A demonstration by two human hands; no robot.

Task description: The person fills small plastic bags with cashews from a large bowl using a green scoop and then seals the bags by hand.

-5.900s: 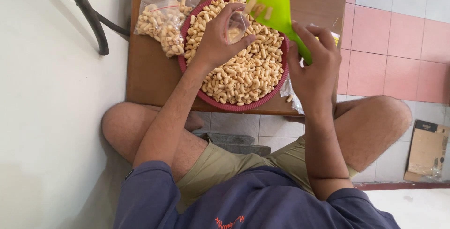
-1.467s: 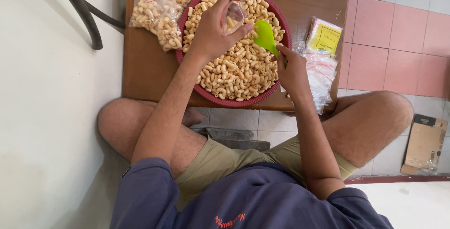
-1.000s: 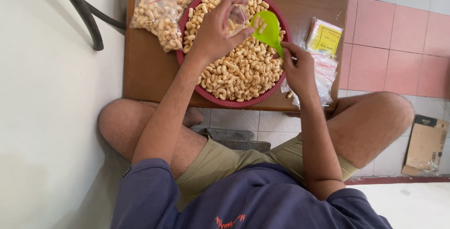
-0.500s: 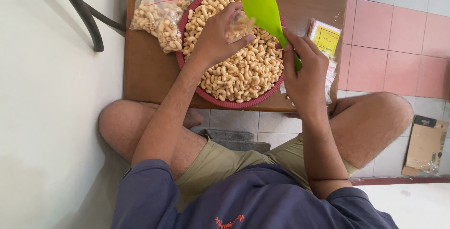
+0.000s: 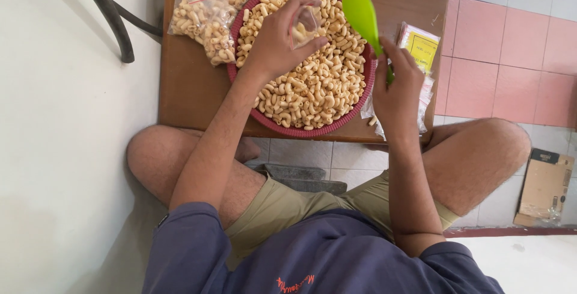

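The tabletop, a low brown board, sat just in front of the person's crossed legs, which put everything on it within reach of both arms. At its middle stood a wide red basket, heaped with pale curled snacks; its shallow rim left the heap open from above. Beside the basket, towards the far left corner, lay a filled clear bag of the same snacks, apparently set out of the way of the arms. At the right edge of the tabletop a stack of empty clear bags with yellow labels rested just beside the basket, close to the right hand.

The right hand was closed around the handle of a green scoop, whose bowl was raised above the basket's far right rim and tilted, edge towards the small bag. The left hand hovered over the heap with fingers pinched on a small clear bag, holding its mouth up and open towards the scoop; a few snacks seemed to lie inside it, though the plastic blurred them. Held over the basket, both would likely drop any spill back into the heap.
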